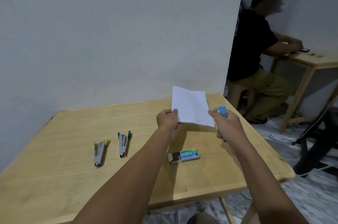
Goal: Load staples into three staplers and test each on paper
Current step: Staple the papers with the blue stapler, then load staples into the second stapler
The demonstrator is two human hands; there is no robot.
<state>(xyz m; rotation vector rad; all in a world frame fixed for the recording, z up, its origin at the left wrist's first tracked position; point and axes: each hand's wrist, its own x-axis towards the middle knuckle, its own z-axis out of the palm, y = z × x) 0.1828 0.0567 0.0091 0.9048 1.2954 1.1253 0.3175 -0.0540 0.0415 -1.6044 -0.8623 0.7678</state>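
Observation:
My left hand (167, 118) pinches the lower left corner of a white sheet of paper (191, 106), held up above the wooden table (54, 178). My right hand (227, 123) grips a blue-tipped stapler (222, 111) at the paper's lower right edge. Two more staplers lie open on the table to the left: a yellow-tipped stapler (99, 152) and a green-tipped stapler (123, 144). A green staple box (183, 156) lies slid partly open below my hands.
The table stands against a white wall (109, 31). Another person (259, 46) sits at a second wooden table (311, 61) at the right. A dark chair base (314, 150) and loose papers lie on the marbled floor beside the table's right edge.

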